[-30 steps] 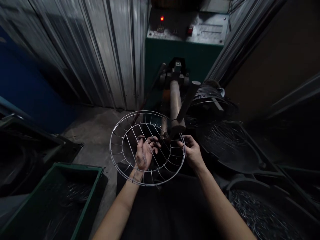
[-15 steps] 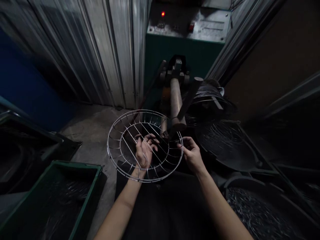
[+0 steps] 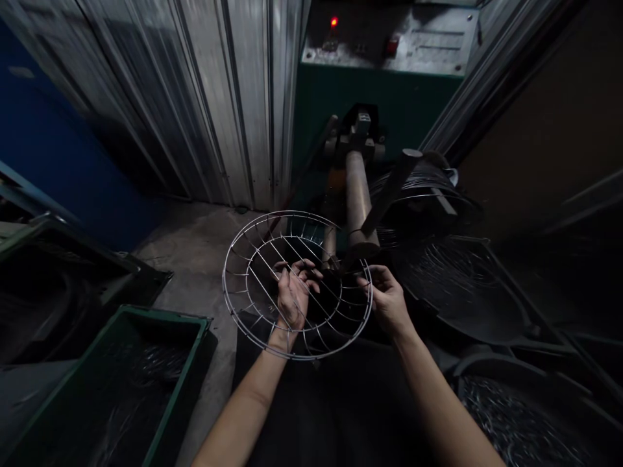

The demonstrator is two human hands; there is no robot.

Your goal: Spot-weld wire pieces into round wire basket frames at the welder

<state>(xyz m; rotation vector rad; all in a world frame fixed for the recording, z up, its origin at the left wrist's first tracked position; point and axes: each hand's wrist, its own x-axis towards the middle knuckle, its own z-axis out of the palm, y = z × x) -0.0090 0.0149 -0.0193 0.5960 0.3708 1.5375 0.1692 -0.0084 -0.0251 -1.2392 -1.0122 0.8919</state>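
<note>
A round wire basket (image 3: 302, 357) with a double outer rim, a smaller inner ring and slanting wires across its middle is held up in front of me. My left hand (image 3: 293, 298) is under it, palm up, its fingers curled about the middle wires; the wires partly cover the hand. At the basket's right side, my right hand (image 3: 387, 299) pinches the rim between thumb and fingers. Just beyond the basket is a machine's thick metal cylinder (image 3: 359, 185), with a thinner rod (image 3: 329, 243) below it. The rim's far right part lies close to the cylinder's lower end.
The green machine (image 3: 374, 87) has a metal panel with a lit red lamp (image 3: 333, 22). A dark bar (image 3: 392, 191) slants beside the cylinder. Coiled wire (image 3: 413, 181) sits to the right, above a tub of small metal pieces (image 3: 516, 421). A green crate (image 3: 168, 405) stands at left.
The whole view has shifted, so the machine, hands and basket appear a little further right. Both hands keep the same hold on the basket, and it stays near the cylinder.
</note>
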